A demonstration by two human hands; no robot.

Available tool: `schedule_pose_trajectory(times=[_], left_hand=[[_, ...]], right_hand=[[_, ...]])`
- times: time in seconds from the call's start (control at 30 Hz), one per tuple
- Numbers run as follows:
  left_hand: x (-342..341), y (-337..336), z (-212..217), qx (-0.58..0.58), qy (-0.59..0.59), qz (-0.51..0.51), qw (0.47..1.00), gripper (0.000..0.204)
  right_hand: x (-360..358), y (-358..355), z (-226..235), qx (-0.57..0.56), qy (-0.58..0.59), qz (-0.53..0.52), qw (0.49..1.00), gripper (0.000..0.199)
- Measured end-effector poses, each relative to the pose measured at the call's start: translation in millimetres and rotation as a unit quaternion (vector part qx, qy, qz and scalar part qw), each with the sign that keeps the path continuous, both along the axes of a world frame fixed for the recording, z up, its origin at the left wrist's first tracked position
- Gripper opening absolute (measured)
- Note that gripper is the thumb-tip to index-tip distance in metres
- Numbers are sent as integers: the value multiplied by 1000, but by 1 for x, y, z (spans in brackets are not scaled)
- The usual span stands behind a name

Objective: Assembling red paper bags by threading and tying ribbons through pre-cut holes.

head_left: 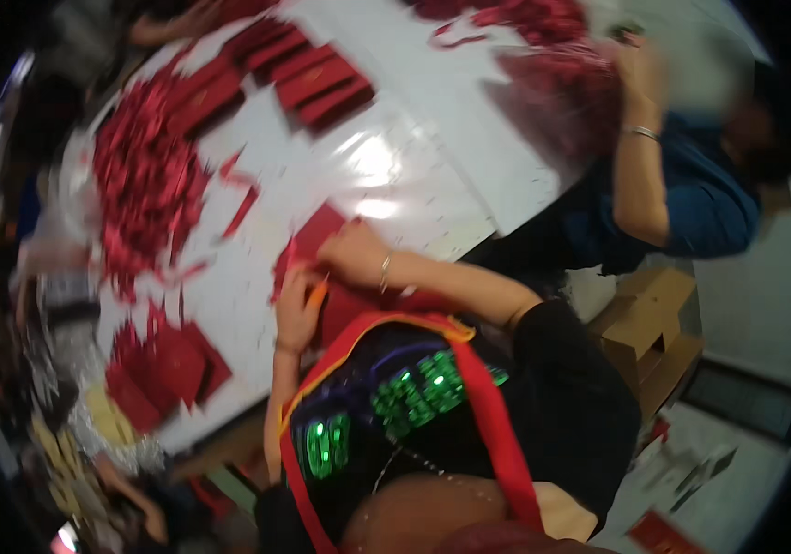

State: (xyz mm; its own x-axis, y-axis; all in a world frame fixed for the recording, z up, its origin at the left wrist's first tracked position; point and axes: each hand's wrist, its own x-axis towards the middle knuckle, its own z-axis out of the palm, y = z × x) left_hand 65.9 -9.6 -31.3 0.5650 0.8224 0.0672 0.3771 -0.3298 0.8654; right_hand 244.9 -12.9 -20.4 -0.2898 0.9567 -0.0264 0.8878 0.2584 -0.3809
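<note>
Close in front of me on the white table lies a flat red item, perhaps a gift bag or box. Both my hands meet over its near part, and their fingers cover much of it. My left hand is closed, with a small orange object showing between thumb and fingers; its kind is unclear. Just right of it, my right hand is bent down with closed fingers against the red item. What its fingertips pinch is hidden and blurred. More red material shows below my hands, against my apron.
A heap of red ribbons lies left, with red boxes beyond. Red bags sit at the near-left corner. At right, a co-worker's hand is raised by more red ribbons. A cardboard box stands beside the table.
</note>
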Motion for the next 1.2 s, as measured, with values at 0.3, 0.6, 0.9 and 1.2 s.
schedule_pose_trajectory(times=[0.3, 0.6, 0.9, 1.2], left_hand=[[-11, 5, 7, -132, -78, 257, 954, 13], [24, -13, 19, 8, 178, 131, 975, 17], [33, -6, 17, 4, 187, 154, 970, 18], [34, -4, 15, -8, 178, 154, 972, 16]], right_hand=[[33, 16, -7, -285, 324, -109, 895, 26], [34, 13, -8, -273, 295, -60, 914, 35], [35, 13, -10, -259, 294, -58, 918, 33], [31, 9, -10, -255, 342, -72, 902, 33]])
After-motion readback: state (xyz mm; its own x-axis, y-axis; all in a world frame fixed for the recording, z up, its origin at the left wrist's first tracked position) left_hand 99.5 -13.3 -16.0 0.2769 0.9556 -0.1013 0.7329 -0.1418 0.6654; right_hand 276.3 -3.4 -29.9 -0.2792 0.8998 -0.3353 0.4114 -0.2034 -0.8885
